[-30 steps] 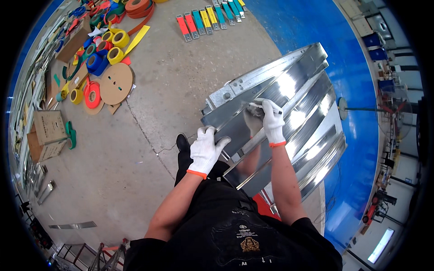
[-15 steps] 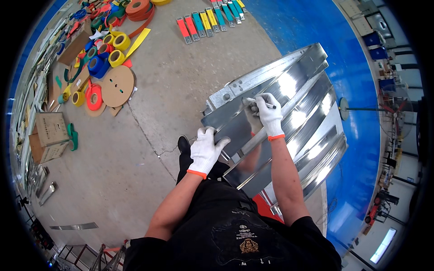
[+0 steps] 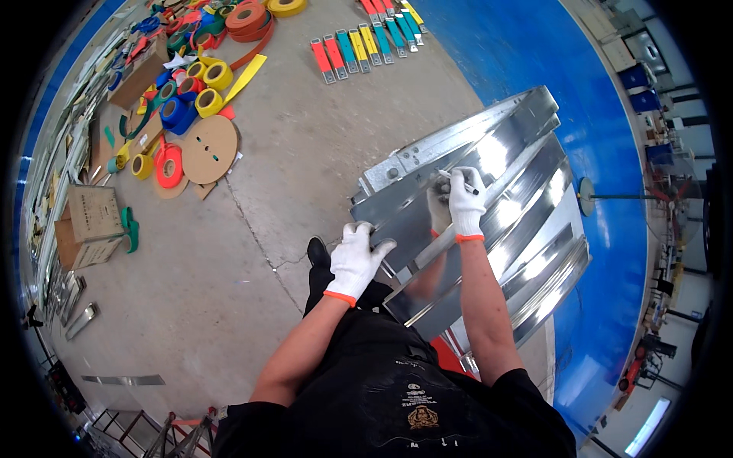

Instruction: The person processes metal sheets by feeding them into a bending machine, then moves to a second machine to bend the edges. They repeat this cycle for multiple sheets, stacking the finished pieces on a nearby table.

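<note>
My right hand (image 3: 467,202), in a white knit glove with an orange cuff, is closed around a white marker pen with a black end (image 3: 471,188). The pen's tip points at the far part of a shiny metal sheet (image 3: 393,217), where the glove is mirrored. Faint small dark marks show on the sheet left of the tip. My left hand (image 3: 355,263), gloved alike, rests at the sheet's near left corner with the thumb spread from the fingers. Its fingertips are partly hidden at the edge. More long metal sheets (image 3: 527,202) lie alongside to the right.
A galvanized metal beam (image 3: 435,149) runs along the stack's far side. Coloured strap pieces (image 3: 359,49) lie in rows on the floor ahead. Tape rolls (image 3: 183,111), a cardboard disc (image 3: 210,149) and an open carton (image 3: 92,221) sit left. A stand fan (image 3: 649,195) is at right.
My right hand with the marker pen has moved a little to the right along the sheet. My left hand stays at the corner. The whole view has shifted slightly.
</note>
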`<act>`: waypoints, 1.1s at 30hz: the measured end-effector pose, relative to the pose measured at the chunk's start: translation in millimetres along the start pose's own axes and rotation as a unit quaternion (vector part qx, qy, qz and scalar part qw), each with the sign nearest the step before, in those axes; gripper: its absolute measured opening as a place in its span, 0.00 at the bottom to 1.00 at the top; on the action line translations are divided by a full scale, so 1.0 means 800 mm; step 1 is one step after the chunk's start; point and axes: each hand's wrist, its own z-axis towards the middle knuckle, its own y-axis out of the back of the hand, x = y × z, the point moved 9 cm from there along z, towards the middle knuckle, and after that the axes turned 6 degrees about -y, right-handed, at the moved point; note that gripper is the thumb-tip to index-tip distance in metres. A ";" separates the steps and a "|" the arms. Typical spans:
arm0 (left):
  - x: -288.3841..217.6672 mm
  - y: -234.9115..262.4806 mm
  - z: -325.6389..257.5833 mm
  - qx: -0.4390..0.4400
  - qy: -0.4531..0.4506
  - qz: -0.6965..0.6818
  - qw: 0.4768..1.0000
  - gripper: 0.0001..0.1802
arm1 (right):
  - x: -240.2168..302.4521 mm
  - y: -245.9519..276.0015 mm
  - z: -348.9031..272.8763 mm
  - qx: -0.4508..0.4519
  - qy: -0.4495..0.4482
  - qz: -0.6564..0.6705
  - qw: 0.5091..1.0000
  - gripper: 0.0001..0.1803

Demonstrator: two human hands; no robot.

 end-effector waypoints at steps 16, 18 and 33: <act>0.058 -0.014 -0.051 0.120 0.095 -0.221 0.963 0.40 | 0.003 -0.003 -0.093 0.172 0.213 -0.168 0.947 0.20; 0.042 -0.004 -0.044 0.118 0.070 -0.225 0.965 0.39 | 0.034 -0.002 -0.156 0.247 0.249 -0.271 0.897 0.33; 0.010 0.065 0.064 0.238 0.052 -0.160 0.957 0.29 | 0.108 -0.050 -0.190 0.249 0.368 -0.361 0.820 0.39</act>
